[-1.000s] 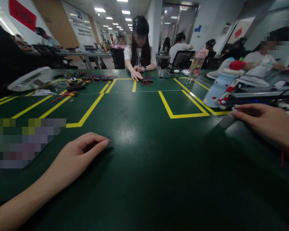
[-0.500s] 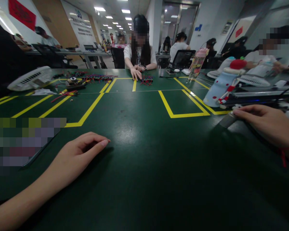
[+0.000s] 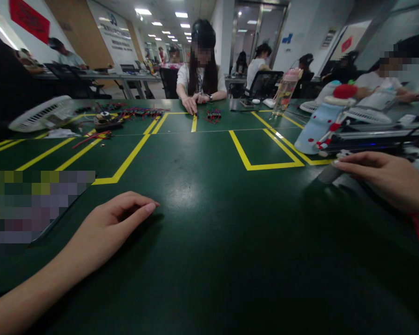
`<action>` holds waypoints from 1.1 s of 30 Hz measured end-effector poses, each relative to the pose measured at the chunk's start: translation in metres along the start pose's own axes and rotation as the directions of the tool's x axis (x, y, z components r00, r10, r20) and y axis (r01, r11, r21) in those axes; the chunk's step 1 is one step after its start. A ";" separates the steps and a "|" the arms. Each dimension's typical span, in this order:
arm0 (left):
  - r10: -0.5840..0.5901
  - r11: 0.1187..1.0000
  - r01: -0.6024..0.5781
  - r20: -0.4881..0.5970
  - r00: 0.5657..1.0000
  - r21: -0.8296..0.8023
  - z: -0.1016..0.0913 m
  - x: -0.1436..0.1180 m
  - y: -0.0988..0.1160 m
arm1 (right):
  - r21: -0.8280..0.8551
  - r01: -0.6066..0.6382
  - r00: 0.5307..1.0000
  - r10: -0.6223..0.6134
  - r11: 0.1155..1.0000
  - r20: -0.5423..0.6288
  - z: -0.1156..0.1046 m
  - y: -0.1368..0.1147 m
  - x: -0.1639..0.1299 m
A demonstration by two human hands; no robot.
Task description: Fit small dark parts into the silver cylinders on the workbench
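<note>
My left hand [image 3: 117,221] rests on the dark green table [image 3: 209,260], fingers curled and thumb tip against the forefinger, with nothing visible in it. To its left lies a flat, blurred-out item [image 3: 38,209]. At the right, my right hand [image 3: 387,179] pinches the top end of a small grey cylinder [image 3: 330,175] between thumb and fingers. The cylinder leans at a tilt close to the tabletop; I cannot tell whether it touches. Just beyond it stands a light blue bottle [image 3: 316,128] with a red top.
Yellow tape strips [image 3: 275,166] mark the table. Across it, a co-worker's hands [image 3: 192,103] are near small wired parts [image 3: 213,115]. A white fan [image 3: 42,114] and red wires [image 3: 92,137] lie at left; a pink-lidded bottle [image 3: 287,90] and dark equipment [image 3: 377,139] are at right.
My left hand stays in place. My right hand, with the grey cylinder, has shifted very slightly left. The co-worker's hand has moved left, away from the wired parts.
</note>
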State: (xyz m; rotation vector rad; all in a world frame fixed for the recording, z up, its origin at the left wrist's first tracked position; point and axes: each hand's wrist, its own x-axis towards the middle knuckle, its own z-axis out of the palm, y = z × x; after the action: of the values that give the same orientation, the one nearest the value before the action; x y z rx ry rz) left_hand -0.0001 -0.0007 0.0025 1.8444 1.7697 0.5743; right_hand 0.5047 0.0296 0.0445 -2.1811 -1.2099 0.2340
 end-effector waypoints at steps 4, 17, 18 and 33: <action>0.017 1.000 -0.017 -0.003 1.000 0.012 0.001 0.001 -0.004 | 0.006 0.087 0.995 -0.087 0.996 0.042 0.001 0.013 0.009; 0.011 0.999 -0.011 0.010 1.000 0.046 -0.002 -0.003 0.007 | 0.608 0.594 0.472 -0.840 0.527 0.267 0.077 -0.096 -0.137; 0.034 0.999 -0.034 0.007 0.999 0.042 -0.002 -0.003 0.005 | 0.617 0.588 0.451 -0.845 0.524 0.288 0.082 -0.098 -0.143; 0.427 0.882 -0.414 0.011 0.904 -0.227 0.043 0.000 0.109 | 0.672 0.459 0.456 -0.804 0.581 0.383 0.101 -0.085 -0.148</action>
State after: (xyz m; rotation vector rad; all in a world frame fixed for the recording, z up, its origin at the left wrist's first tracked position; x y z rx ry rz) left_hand 0.1119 -0.0054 0.0374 2.0689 1.2064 0.8306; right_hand 0.3182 -0.0141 -0.0052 -1.0199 -2.0433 0.9254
